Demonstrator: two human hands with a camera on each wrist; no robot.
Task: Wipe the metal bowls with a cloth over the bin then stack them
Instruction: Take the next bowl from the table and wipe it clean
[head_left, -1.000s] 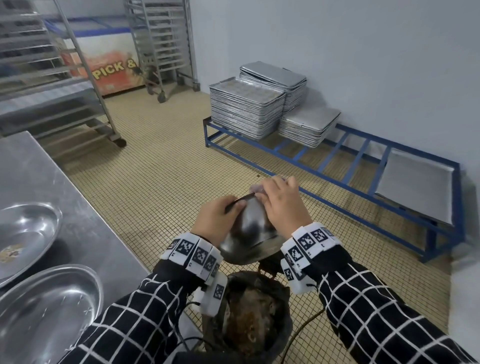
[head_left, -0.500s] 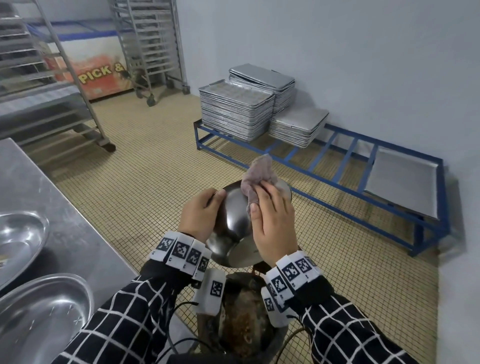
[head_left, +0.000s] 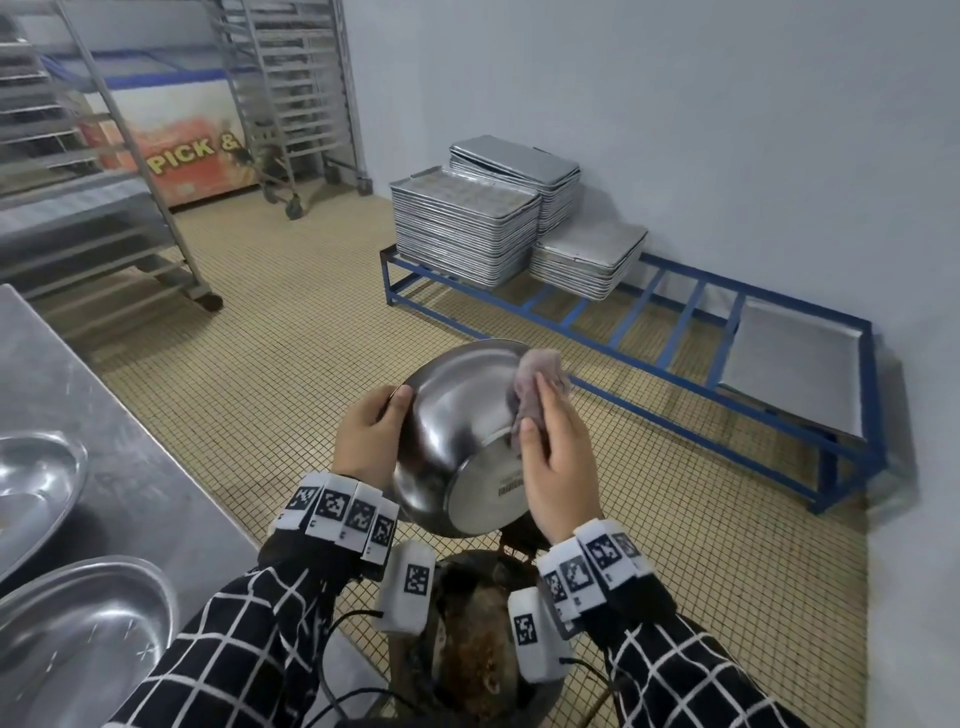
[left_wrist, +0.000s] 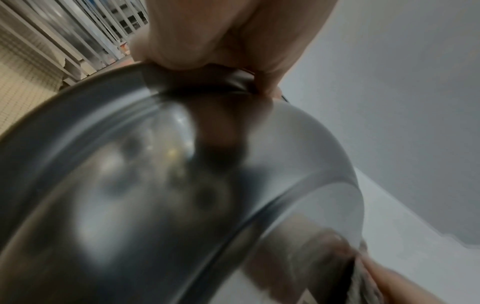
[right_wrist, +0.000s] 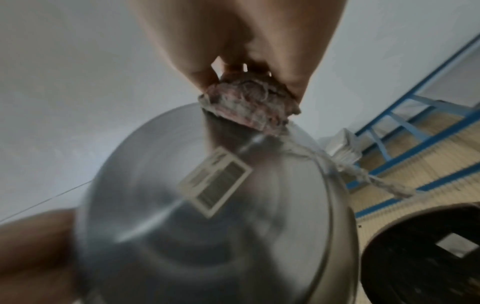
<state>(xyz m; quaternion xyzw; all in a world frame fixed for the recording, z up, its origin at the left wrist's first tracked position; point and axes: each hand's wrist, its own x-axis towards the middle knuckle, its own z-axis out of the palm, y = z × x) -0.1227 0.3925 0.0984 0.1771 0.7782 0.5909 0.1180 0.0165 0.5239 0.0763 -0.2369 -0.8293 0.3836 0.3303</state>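
Observation:
I hold a shiny metal bowl (head_left: 457, 431) tipped bottom toward me above a dark bin (head_left: 467, 639) full of brown waste. My left hand (head_left: 369, 441) grips the bowl's rim (left_wrist: 197, 82) on its left side. My right hand (head_left: 550, 467) holds a crumpled pinkish-grey cloth (head_left: 535, 395) and presses it against the bowl's outer right side. In the right wrist view the cloth (right_wrist: 249, 102) sits under my fingertips on the bowl (right_wrist: 207, 205), whose flat base bears a barcode label (right_wrist: 215, 183). Two more metal bowls (head_left: 67, 639) (head_left: 31, 493) lie on the steel counter at left.
The steel counter (head_left: 104, 415) runs along my left. A low blue metal frame (head_left: 675, 332) by the wall carries stacks of baking trays (head_left: 467, 228). Wheeled tray racks (head_left: 296, 104) stand at the back on the tiled floor (head_left: 291, 338).
The bowl has been turned so its flat base faces me. My right hand with the cloth has slid from the top of the bowl down its right outer side.

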